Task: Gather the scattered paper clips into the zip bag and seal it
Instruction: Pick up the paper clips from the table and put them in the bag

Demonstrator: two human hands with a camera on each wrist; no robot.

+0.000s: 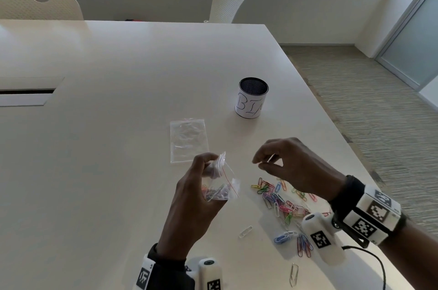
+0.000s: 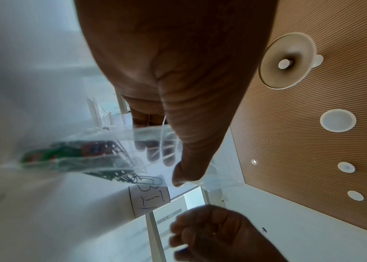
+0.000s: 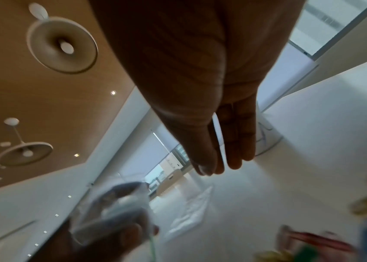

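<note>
Left fingers: the left hand [image 1: 189,199] is raised off the table, thumb and fingers [image 2: 169,156] curled round a small clear zip bag [image 1: 221,185] and pinching it near its mouth, which points up and toward the right hand.
Right fingers: the right hand [image 1: 294,166] hovers just right of the bag's mouth, thumb and fingertips [image 3: 207,164] drawn together; a thin pale sliver shows between them, but I cannot tell for sure that it is a clip.
Inside the left fingers: a few coloured paper clips [image 2: 83,152] lie bunched at the bottom of the held bag.
Below the right fingers: the main pile of loose clips [image 1: 282,206] is spread on the white table [image 1: 94,147], under and behind the right palm.
Nearer than both hands: two pale stray clips [image 1: 245,231] lie apart from the pile, close to the wrists.
Beyond the left fingers: a second, empty bag [image 1: 188,140] lies flat on the table.
Beyond the right fingers: a dark mesh cup [image 1: 252,97] with a paper label stands upright.
</note>
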